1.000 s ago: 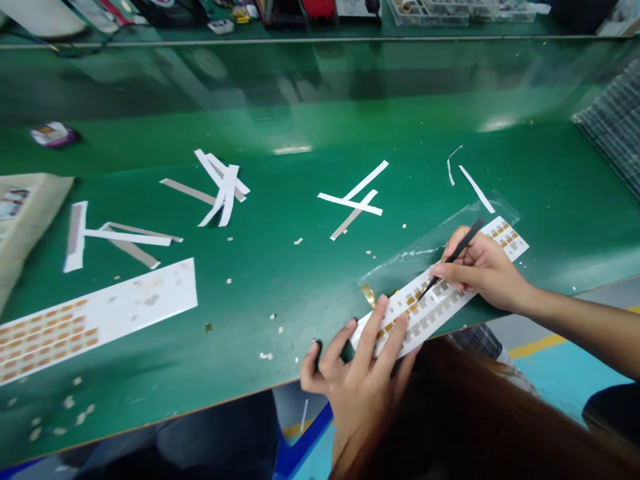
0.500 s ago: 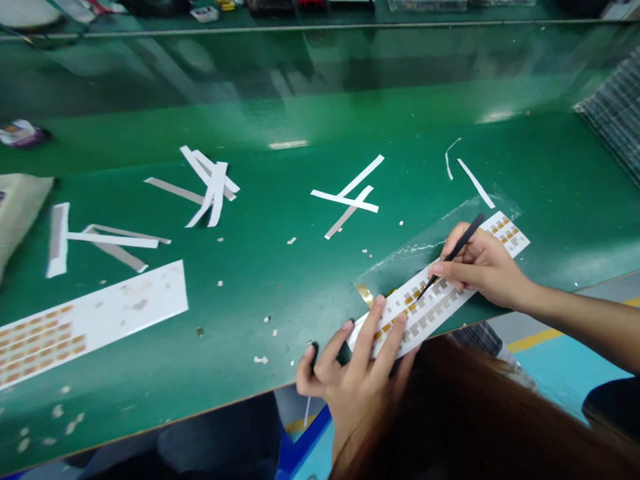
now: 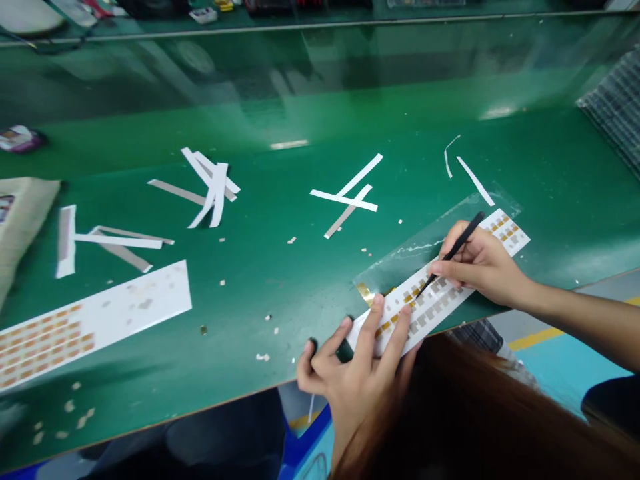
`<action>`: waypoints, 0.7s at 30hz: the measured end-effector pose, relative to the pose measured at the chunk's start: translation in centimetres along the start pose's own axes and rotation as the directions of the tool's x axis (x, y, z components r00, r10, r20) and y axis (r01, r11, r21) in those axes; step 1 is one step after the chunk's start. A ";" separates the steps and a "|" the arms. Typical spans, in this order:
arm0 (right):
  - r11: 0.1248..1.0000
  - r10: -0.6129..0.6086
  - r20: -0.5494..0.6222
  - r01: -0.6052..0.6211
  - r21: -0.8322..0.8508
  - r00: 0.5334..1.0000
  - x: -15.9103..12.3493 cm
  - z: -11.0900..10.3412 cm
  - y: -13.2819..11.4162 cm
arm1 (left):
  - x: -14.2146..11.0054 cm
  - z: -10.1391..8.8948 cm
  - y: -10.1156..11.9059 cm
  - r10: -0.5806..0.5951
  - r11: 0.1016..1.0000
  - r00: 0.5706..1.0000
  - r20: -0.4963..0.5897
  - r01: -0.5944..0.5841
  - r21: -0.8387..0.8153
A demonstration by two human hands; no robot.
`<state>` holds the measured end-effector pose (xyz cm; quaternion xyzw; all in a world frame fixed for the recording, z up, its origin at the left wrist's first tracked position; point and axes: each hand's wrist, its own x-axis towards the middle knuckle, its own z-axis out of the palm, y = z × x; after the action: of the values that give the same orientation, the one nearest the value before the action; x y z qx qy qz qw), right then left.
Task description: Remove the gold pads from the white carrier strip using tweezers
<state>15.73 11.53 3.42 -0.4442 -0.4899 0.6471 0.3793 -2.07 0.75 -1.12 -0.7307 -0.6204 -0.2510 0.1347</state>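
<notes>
My left hand [image 3: 353, 363] has its fingers spread, with fingertips resting on the near-left end of a white sheet [image 3: 423, 335]. Rows of small gold and grey pieces [image 3: 413, 297] are stuck to that sheet. Black tweezers [image 3: 461, 240] are pinched in my right hand [image 3: 483, 267], their tip touching or just above a row near the sheet's middle. How far the tips are apart is too small to tell. Along the sheet's far edge lies a clear film [image 3: 415, 250] with a gold tab [image 3: 365, 292]. My left thumb is mostly hidden by dark hair.
A second white sheet [image 3: 165, 290] with orange-brown pieces lies at left. White and grey strips [image 3: 217, 193] are scattered beyond, with more strips [image 3: 350, 200] mid-table. Tiny scraps dot the green table [image 3: 250, 267]. Checked cloth [image 3: 615, 113] hangs at far right.
The tweezers and both hands stay almost in place over the sheet. The view has shifted slightly, so the things at left appear a little further right.
</notes>
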 end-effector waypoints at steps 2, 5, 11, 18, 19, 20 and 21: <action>0.999 -0.002 -0.017 0.003 0.044 1.000 0.1 -0.1 0.1 | 0.0 0.0 0.1 0.007 1.000 1.000 -0.003 -0.007 0.018; 0.991 -0.005 -0.051 0.012 0.133 0.999 -0.1 -0.2 0.0 | -0.1 0.0 0.3 0.005 1.000 1.000 -0.008 -0.004 0.025; 0.990 -0.010 -0.076 0.020 0.141 0.997 -0.9 0.3 -1.5 | -0.8 -0.6 0.7 0.033 0.997 0.999 -0.026 -0.035 -0.073; 0.999 0.027 -0.024 -0.026 0.033 0.999 1.0 1.0 -0.4 | -1.0 -1.0 0.7 0.078 0.990 0.996 -0.041 -0.083 -0.116; 1.000 0.026 -0.021 -0.025 0.018 0.999 1.1 1.0 -0.2 | -1.0 -0.9 0.7 0.074 0.990 0.996 -0.041 -0.078 -0.120; 1.000 0.025 -0.022 -0.025 0.003 0.999 1.2 1.1 0.0 | -1.0 -0.9 0.7 0.069 0.990 0.997 -0.043 -0.073 -0.124; 1.000 0.027 -0.029 -0.028 -0.013 0.999 1.2 1.1 0.0 | -1.0 -0.9 0.7 0.064 0.989 0.997 -0.046 -0.070 -0.129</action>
<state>14.31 12.30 3.30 -0.4626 -0.4825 0.6427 0.3744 -1.64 -0.65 -0.79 -0.7529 -0.5748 -0.3017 0.1080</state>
